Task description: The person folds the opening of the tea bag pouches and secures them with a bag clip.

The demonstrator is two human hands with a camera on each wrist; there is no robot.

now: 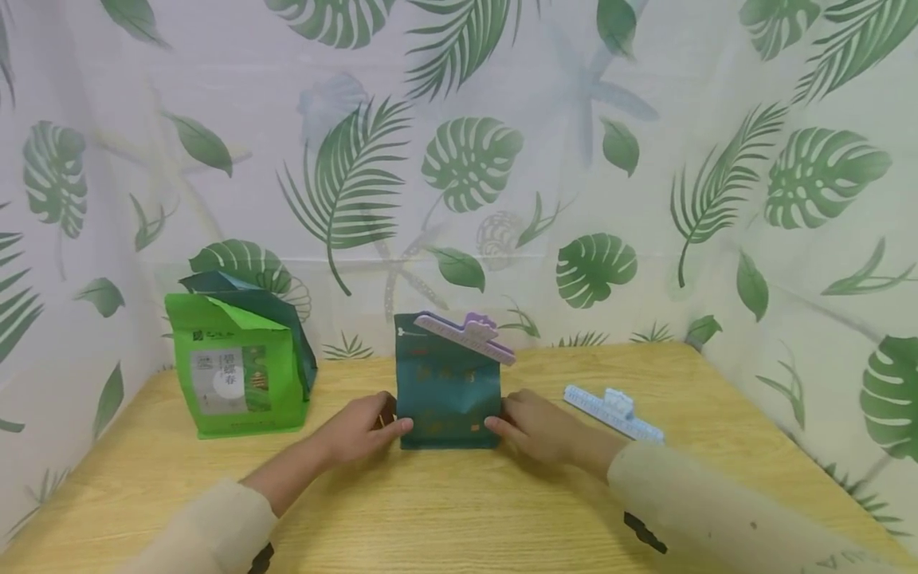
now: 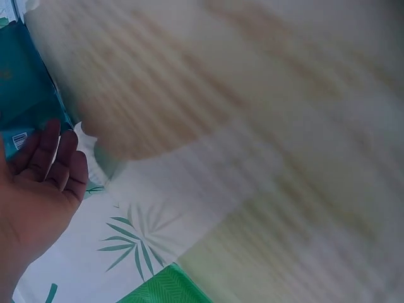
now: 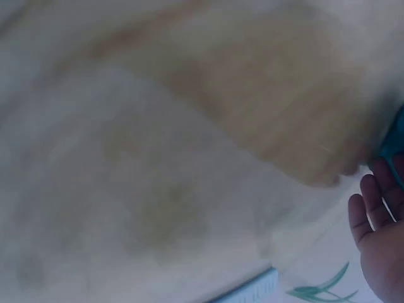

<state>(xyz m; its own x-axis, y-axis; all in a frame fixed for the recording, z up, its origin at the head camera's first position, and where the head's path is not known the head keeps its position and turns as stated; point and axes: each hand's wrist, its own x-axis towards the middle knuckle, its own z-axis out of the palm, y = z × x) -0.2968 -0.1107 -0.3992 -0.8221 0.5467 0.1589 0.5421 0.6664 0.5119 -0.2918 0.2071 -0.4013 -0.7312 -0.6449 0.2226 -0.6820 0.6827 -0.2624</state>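
A dark teal pouch (image 1: 448, 399) stands upright at the middle of the wooden table (image 1: 445, 510), its folded top closed by a purple sealing clip (image 1: 466, 336) set at a slant. My left hand (image 1: 362, 430) holds the pouch's lower left edge, thumb on the front. In the left wrist view its fingers (image 2: 47, 158) lie fairly straight against the teal pouch (image 2: 25, 95). My right hand (image 1: 534, 426) holds the lower right edge in the same way. The right wrist view shows its fingers (image 3: 379, 233) beside the teal pouch (image 3: 394, 145).
A bright green pouch (image 1: 237, 375) with an open, crumpled top stands at the back left. A light blue sealing clip (image 1: 613, 412) lies on the table right of my right hand. Leaf-print curtains enclose the table on three sides.
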